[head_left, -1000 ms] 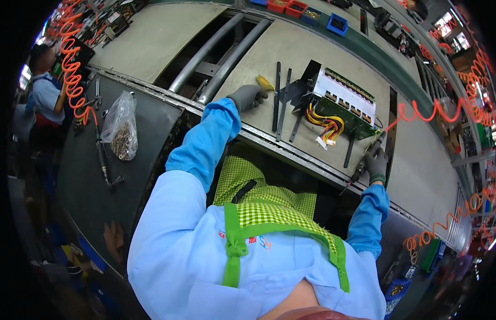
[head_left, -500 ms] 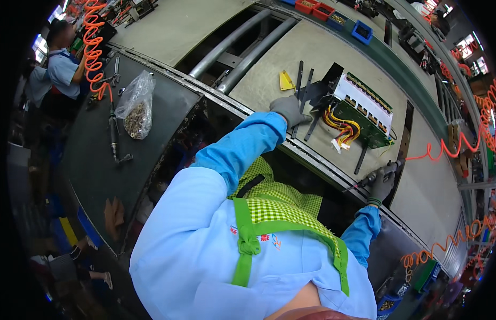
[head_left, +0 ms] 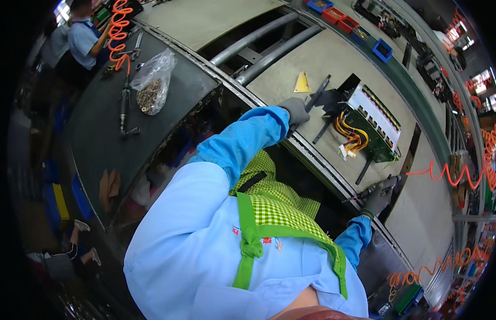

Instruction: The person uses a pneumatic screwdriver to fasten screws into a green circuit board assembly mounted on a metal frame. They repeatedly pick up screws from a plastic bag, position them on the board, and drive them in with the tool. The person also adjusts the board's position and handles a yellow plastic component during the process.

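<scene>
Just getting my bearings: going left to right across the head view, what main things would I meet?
Slim black tool with a metal head → clear plastic bag of small brownish pieces → grey-gloved left hand → yellow and orange wire bundle → grey-gloved right hand → bright red coiled hose.

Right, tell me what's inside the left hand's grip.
At least one dark bar, its far end showing beyond the left hand. The gripped stretch is covered; the exact count can't be told.
</scene>
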Demonstrator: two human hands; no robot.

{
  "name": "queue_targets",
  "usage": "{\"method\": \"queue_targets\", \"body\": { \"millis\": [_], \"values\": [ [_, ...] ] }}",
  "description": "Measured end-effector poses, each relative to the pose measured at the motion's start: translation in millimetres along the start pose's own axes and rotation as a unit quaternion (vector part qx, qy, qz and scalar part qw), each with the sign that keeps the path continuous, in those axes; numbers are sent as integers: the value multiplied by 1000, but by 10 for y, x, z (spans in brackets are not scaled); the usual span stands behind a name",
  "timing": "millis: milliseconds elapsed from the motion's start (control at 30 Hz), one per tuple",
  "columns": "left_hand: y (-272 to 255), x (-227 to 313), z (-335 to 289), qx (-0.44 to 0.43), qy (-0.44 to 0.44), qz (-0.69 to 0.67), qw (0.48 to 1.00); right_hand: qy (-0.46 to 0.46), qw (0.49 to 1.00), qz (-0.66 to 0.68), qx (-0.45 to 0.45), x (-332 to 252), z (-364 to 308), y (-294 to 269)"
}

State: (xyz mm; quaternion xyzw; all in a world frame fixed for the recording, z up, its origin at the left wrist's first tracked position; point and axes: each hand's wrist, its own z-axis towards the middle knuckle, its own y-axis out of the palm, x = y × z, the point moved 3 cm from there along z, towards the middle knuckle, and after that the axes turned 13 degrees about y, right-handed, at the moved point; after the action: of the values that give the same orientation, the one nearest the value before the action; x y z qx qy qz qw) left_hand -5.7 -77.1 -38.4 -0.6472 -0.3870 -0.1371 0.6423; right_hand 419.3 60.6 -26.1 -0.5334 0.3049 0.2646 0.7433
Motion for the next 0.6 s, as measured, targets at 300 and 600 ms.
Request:
{"method": "queue_targets", "body": {
  "millis": [300,600],
  "values": [
    [-623,230,-1474,152,122,-332,923,-16,999,-24,-18,-21,4,-28],
    [-1765,-816,-4106,591,-103,-165,783,93,992,8,-84,22,39,0]
  ]
}}
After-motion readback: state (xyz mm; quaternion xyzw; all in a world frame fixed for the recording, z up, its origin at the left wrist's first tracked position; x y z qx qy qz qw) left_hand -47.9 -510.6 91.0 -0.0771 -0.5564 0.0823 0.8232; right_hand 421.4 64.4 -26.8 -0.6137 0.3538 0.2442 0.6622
